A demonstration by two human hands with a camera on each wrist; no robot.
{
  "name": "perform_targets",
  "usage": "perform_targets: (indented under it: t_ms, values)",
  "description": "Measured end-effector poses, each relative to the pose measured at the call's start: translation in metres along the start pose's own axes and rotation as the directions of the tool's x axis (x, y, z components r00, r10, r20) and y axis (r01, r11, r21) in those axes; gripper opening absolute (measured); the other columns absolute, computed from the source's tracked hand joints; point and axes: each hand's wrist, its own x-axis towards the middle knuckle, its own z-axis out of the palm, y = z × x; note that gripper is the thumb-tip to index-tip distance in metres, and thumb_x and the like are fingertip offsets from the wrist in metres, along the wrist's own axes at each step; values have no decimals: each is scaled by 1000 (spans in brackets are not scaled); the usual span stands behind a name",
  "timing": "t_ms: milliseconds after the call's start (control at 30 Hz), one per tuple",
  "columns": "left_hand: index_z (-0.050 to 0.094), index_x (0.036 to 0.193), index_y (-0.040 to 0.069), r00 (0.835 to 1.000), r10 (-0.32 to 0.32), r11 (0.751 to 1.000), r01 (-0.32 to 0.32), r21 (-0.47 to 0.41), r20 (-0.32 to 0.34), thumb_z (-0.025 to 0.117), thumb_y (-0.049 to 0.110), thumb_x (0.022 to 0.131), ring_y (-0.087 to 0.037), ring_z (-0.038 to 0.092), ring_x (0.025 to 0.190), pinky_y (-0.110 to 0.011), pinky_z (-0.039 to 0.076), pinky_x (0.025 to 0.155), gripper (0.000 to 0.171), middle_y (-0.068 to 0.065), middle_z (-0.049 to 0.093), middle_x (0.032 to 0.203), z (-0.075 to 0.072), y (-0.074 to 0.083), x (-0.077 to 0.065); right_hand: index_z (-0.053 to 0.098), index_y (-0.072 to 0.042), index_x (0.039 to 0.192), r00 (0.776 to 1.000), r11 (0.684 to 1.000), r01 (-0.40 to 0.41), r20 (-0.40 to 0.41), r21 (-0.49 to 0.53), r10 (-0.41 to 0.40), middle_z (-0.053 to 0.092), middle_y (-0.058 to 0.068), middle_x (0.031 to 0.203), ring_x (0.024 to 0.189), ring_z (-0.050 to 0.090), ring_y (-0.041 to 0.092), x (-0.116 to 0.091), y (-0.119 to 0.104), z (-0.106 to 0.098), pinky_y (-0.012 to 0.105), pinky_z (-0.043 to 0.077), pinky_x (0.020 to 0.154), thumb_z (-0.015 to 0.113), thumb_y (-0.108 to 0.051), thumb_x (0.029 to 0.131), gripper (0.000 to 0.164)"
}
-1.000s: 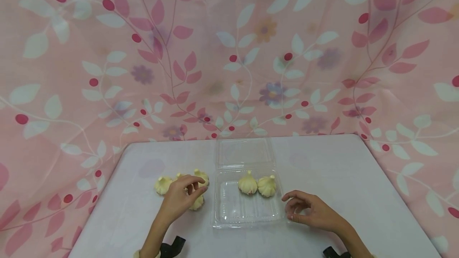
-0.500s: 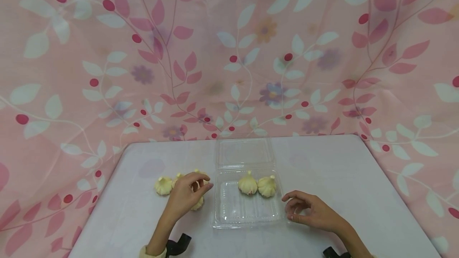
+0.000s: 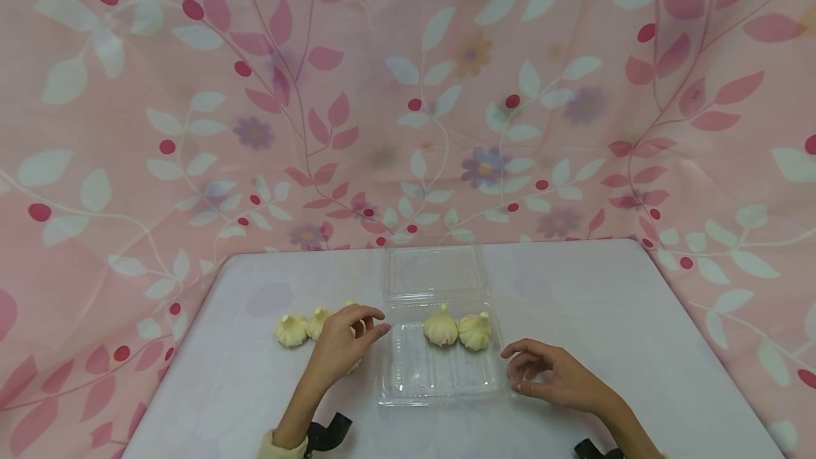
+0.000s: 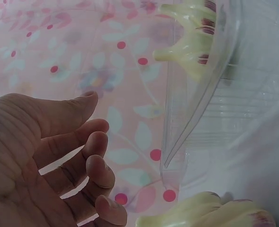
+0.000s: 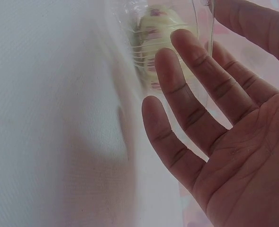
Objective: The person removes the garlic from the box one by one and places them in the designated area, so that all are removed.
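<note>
My left hand (image 3: 341, 346) hovers over the pile of garlic bulbs at the left, near the left edge of a clear plastic clamshell box (image 3: 414, 377). Its fingers are loosely bent with nothing between them, as the left wrist view shows. A garlic bulb (image 3: 291, 331) and another garlic bulb (image 3: 318, 322) show beside it; others are mostly hidden behind the hand. Inside the box lie a garlic bulb (image 3: 440, 328) and a second garlic bulb (image 3: 474, 332), side by side. My right hand (image 3: 557, 377) holds nothing by the box's right wall, fingers relaxed; whether it touches the wall I cannot tell.
The box's lid (image 3: 436, 271) lies folded back toward the rear of the white table (image 3: 574, 289). Behind the table hangs a pink floral cloth (image 3: 395, 91). A black wrist mount (image 3: 330, 434) sits on the left wrist, and part of another black mount (image 3: 593, 449) shows at the right.
My left hand has moved right, from over the garlic pile toward the box's left edge, and uncovers more of one bulb behind it. The right hand and the two boxed bulbs stay put.
</note>
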Motion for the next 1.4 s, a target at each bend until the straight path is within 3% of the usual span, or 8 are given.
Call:
perform_targets:
  t_ms: [367, 633, 800, 967, 1400]
  values:
    - [74, 96, 20, 998, -52, 997, 53, -53, 20, 81, 23, 83, -13, 52, 67, -25, 45, 59, 15, 10, 57, 76, 3, 9, 6, 56, -2, 126, 1000, 1000, -15, 4, -12, 15, 71, 10, 98, 85, 67, 19, 1, -2, -1, 33, 54, 74, 74, -16, 90, 42]
    - [74, 94, 21, 999, -27, 996, 29, -80, 21, 81, 23, 84, -12, 53, 68, -24, 45, 60, 12, 10, 57, 76, 12, 9, 13, 56, -3, 126, 1000, 1000, -25, 7, -13, 25, 71, 10, 98, 85, 67, 20, 1, -2, -1, 34, 54, 75, 74, -17, 90, 43]
    - [74, 93, 16, 1000, -22, 997, 23, -71, 14, 82, 20, 83, -11, 53, 67, -24, 47, 60, 13, 10, 57, 75, 18, 11, 18, 56, -3, 126, 999, 999, -33, 8, -23, 33, 71, 10, 98, 85, 67, 19, 1, -3, -1, 34, 54, 75, 74, -18, 90, 43]
    - [75, 92, 11, 1000, -23, 996, 24, -81, 6, 81, 19, 83, -11, 53, 67, -24, 47, 60, 14, 8, 57, 75, 23, 11, 21, 56, -3, 126, 1000, 999, -22, 8, -23, 22, 70, 10, 98, 85, 67, 19, 1, -3, -1, 34, 54, 75, 74, -17, 90, 42]
    - [76, 89, 11, 999, -32, 997, 30, -75, -22, 81, 20, 83, -11, 51, 64, -23, 44, 56, 12, 7, 57, 73, 36, 14, 25, 56, -2, 126, 1000, 1000, -10, 10, -9, 10, 70, 10, 98, 85, 67, 20, 1, -2, -1, 34, 55, 73, 73, -16, 91, 42]
